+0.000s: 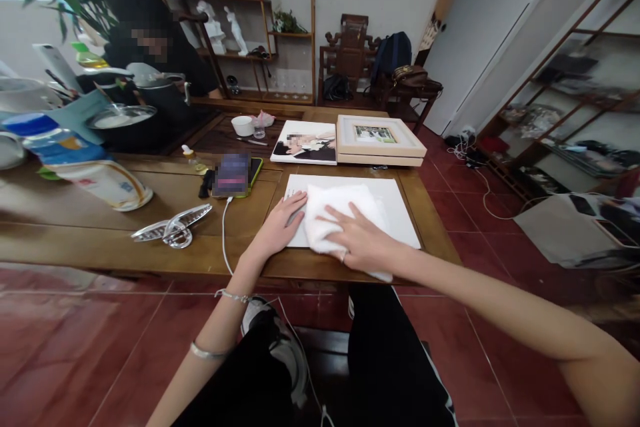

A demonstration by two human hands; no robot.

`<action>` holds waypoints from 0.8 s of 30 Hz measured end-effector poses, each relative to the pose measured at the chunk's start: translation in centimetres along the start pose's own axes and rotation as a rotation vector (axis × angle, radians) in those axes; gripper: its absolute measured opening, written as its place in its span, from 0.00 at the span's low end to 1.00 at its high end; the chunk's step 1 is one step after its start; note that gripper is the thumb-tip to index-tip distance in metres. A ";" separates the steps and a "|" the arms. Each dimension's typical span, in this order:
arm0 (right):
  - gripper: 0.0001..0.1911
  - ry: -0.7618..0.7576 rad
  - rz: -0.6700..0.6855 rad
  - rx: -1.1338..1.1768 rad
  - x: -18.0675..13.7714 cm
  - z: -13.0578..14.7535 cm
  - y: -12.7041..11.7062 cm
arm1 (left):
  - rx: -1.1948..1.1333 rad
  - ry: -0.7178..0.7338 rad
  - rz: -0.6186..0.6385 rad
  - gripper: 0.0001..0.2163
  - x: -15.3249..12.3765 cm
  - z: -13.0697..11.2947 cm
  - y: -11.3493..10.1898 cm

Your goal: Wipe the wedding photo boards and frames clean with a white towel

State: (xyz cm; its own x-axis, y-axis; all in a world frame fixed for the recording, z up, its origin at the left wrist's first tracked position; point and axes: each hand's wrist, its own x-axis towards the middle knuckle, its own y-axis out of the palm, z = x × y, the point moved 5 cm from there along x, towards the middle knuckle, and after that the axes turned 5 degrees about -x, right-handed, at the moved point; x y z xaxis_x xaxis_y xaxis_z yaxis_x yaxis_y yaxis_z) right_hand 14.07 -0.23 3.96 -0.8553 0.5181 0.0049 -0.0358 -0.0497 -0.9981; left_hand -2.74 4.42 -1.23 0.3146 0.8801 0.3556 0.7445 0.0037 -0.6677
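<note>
A flat white rectangular panel (pixel 400 214) lies on the wooden table near its front edge, with small dark print along its left side. On top of it is a folded white cloth (pixel 320 207), slightly bunched. My right hand (pixel 363 237) presses on this cloth, fingers spread across it and the palm by its near edge. To the left, my left hand (pixel 283 224) rests flat on the panel's left edge, fingers extended and close to the cloth but holding nothing. The cloth covers much of the panel's middle.
Behind the panel are a photo-covered book (pixel 305 142) and a cream box (pixel 383 140). Leftward lie a phone (pixel 235 174) with a white cable (pixel 224 234), a clear hair claw (pixel 175 226) and a blue-capped bottle (pixel 85 167). A person in black (pixel 145 34) sits across the table.
</note>
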 end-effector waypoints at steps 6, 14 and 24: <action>0.20 0.192 -0.015 -0.022 5.1 -6.3 -0.3 | -0.044 -0.029 -0.027 0.21 -0.1 0.1 0.0; 0.17 -0.014 -0.030 -0.138 5.6 -0.4 0.6 | -0.186 0.054 -0.270 0.25 -0.6 -1.2 -1.6; 0.16 0.017 -0.003 -0.068 -0.6 2.4 -0.2 | -0.038 0.001 -0.133 0.25 -0.1 -0.1 -0.4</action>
State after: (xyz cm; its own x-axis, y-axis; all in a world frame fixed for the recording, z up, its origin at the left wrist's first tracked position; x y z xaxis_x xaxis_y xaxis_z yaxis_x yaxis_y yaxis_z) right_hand 13.38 -2.54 4.33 -0.8464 0.5325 0.0078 -0.0031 0.0097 -0.9999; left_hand -2.98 4.26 -0.96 0.2125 0.8725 0.4399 0.8012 0.1021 -0.5896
